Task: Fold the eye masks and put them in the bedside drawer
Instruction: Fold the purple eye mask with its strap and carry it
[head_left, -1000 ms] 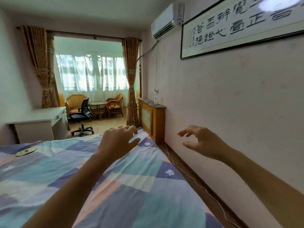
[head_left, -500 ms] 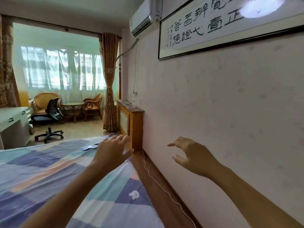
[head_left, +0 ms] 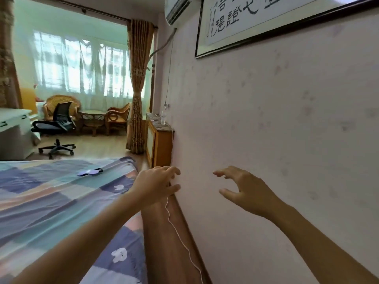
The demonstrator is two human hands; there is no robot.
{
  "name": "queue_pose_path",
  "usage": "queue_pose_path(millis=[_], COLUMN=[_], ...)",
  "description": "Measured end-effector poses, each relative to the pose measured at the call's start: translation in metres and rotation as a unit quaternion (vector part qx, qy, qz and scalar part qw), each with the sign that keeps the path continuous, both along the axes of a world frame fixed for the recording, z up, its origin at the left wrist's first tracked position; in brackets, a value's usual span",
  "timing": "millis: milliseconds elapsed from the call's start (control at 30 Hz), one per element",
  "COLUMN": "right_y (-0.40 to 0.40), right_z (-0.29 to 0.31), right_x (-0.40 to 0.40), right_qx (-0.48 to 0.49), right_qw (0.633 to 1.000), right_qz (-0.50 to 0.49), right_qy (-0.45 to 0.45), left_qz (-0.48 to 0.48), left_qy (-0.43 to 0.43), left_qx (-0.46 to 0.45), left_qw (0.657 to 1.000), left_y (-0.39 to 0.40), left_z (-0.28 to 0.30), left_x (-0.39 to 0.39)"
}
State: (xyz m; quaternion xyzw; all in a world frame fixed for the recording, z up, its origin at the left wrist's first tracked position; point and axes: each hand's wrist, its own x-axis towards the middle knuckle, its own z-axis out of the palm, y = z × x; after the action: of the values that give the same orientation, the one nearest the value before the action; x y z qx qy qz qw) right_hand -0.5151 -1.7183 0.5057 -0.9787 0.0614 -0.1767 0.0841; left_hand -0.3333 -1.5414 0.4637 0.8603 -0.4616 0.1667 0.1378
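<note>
A pale lilac eye mask (head_left: pixel 89 172) with a dark strap lies flat on the patchwork bedspread (head_left: pixel 47 201) near the bed's far edge. My left hand (head_left: pixel 155 184) hovers over the bed's right edge, fingers loosely curled, holding nothing, well to the right of the mask. In front of the pink wall my right hand (head_left: pixel 244 189) is raised, fingers spread and bent, empty. A wooden cabinet (head_left: pixel 159 144) stands against the wall beyond the bed; no drawer shows on it from here.
A wooden floor strip with a white cable (head_left: pixel 178 238) runs between bed and wall. Beyond the bed stand an office chair (head_left: pixel 56 128), a white desk (head_left: pixel 12 132), wicker chairs and a small table by the curtained window. A framed calligraphy (head_left: pixel 266 19) and air conditioner hang above.
The view has swung right and closer to the wall. The eye mask has come into sight on the bed. Both hands stay raised and empty, now nearer the wall.
</note>
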Motion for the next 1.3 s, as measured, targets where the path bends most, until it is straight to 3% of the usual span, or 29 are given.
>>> queue_pose_path(millis=[233,500,667,1067,1300], right_y=[-0.098,-0.14,-0.174,-0.275,-0.282], right_z=[-0.007,-0.038,-0.042,-0.015,-0.031], right_x=[0.073,0.218,0.325,0.588,0.804], right_qx=[0.077,0.116,0.077,0.077,0.061], right_qw=[0.988,0.957,0.946,0.942,0.907], right_qz=[0.132,0.26,0.3,0.314,0.396], right_qy=[0.032,0.055,0.09,0.087,0.128], left_qz=[0.105,0.247,0.288,0.257,0.375], left_qy=[-0.004,-0.001,0.019,0.045,0.094], left_qx=[0.031,0.06,0.064,0.037,0.033], left_qw=[0.994,0.967,0.955,0.965,0.922], left_y=[-0.039,-0.026,-0.048,-0.181,-0.168], left_z=[0.01,-0.004,-0.019,-0.024,-0.053], left_x=[0.021,0.106,0.198,0.438,0.583])
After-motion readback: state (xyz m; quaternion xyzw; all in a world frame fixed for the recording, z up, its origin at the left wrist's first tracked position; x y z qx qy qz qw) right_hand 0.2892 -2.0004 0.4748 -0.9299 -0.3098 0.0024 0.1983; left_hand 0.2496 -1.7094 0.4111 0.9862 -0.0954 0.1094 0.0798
